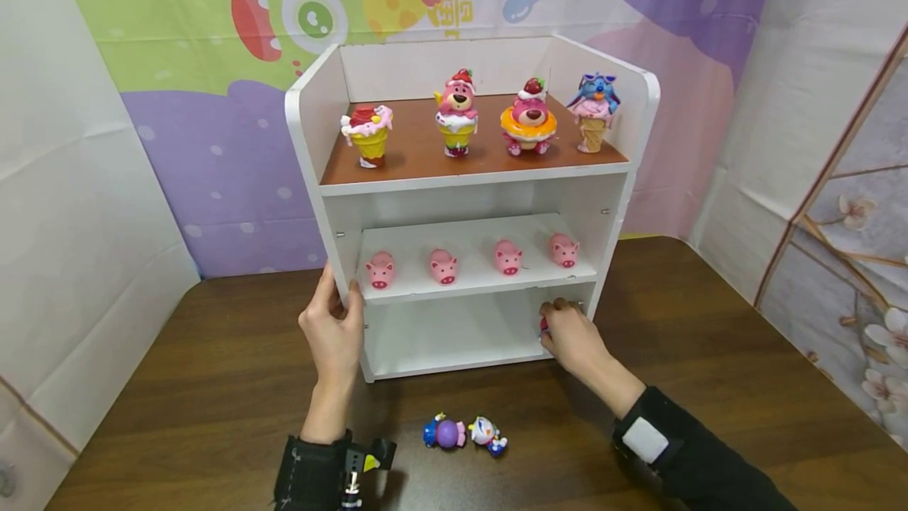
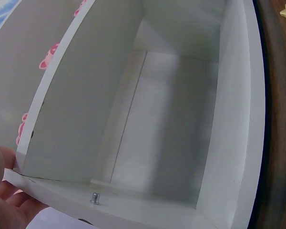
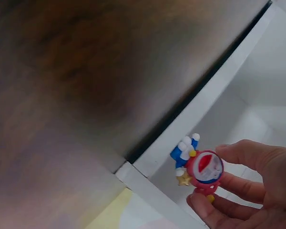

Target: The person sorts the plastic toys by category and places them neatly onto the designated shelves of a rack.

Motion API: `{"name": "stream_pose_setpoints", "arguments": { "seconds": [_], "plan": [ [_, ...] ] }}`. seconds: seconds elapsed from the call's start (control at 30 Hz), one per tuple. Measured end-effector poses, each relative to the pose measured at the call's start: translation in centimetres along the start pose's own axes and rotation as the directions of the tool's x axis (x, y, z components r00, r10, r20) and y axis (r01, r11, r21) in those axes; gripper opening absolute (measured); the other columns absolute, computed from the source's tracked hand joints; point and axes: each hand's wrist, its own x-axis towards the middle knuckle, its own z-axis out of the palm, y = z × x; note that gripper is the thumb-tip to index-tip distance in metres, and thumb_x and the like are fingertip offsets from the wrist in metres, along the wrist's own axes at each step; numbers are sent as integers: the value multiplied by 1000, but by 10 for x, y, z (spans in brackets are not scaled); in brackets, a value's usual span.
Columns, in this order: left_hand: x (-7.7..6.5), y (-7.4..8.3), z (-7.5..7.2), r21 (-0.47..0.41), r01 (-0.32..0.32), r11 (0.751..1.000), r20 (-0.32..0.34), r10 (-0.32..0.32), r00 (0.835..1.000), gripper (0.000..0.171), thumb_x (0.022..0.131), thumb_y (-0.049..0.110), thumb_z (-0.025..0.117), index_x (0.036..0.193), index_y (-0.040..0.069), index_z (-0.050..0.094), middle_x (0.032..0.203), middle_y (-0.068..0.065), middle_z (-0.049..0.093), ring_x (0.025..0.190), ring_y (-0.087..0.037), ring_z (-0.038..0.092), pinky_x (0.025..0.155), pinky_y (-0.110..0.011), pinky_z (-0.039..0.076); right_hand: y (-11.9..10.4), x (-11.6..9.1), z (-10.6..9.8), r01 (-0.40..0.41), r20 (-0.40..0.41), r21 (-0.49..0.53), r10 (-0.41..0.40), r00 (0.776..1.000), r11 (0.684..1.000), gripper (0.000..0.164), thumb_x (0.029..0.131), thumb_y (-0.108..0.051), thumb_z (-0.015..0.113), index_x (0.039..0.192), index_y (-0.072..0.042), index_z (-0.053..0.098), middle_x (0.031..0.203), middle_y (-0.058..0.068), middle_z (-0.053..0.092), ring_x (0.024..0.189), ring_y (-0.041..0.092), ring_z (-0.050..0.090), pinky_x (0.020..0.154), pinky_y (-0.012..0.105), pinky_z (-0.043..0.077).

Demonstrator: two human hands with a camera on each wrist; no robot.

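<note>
With thumb and fingers on either side, my left hand (image 1: 333,333) grips the left side panel of a white toy shelf (image 1: 454,288). Its fingers (image 2: 19,202) show at that panel's edge in the left wrist view. At the right end of the bottom level, my right hand (image 1: 573,337) holds a small figurine (image 3: 205,168) between thumb and fingers. The figurine has a red round body, blue and white parts and a gold star. In the head view the hand hides most of it. Two more figurines, one blue and purple (image 1: 447,433) and one white and blue (image 1: 488,435), lie on the table.
Several pink pig figures, one of them a pig (image 1: 444,266), stand along the middle level. On the brown top level stand an ice-cream cup figure (image 1: 369,136), two pink bear figures (image 1: 457,110) and a blue figure on a cone (image 1: 594,110). Shelf pegs (image 2: 95,198) stick out inside.
</note>
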Motion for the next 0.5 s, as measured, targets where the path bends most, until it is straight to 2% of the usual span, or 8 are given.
{"name": "stream_pose_setpoints", "arguments": {
  "seconds": [0.13, 0.27, 0.4, 0.5],
  "plan": [
    [0, 0, 0, 5, 2, 1000, 3, -2, 1000, 43, 78, -10, 55, 119, 2, 56, 96, -22, 63, 75, -28, 62, 55, -8, 45, -9, -4, -10, -31, -21, -21, 31, 999, 999, 17, 65, -5, 68, 78, 0, 59, 76, 12, 54, 73, 29, 54, 51, 38, 48],
    [0, 0, 0, 3, 1, 1000, 4, -1, 1000, 43, 78, -11, 55, 119, 2, 56, 96, -22, 63, 75, -27, 62, 55, -9, 45, -24, -11, -22, -9, -61, 8, 10, 998, 1000, 22, 67, -7, 71, 85, 1, 62, 81, 11, 57, 73, 27, 56, 50, 37, 49],
    [0, 0, 0, -2, -2, 1000, 3, 2, 1000, 42, 78, -11, 54, 118, 2, 57, 95, -22, 63, 75, -28, 62, 55, -9, 46, -37, -18, -27, 9, -12, 103, -7, 1000, 995, 24, 68, -12, 73, 87, -3, 63, 83, 8, 59, 69, 23, 59, 51, 35, 49],
    [0, 0, 0, -7, 1, 1000, 5, -1, 1000, 42, 78, -11, 54, 118, 1, 57, 95, -23, 62, 75, -29, 62, 56, -9, 46, -44, -23, -26, 14, 41, 181, -22, 999, 983, 23, 69, -13, 73, 87, -4, 64, 85, 7, 62, 74, 22, 60, 60, 35, 50]
  ]
}}
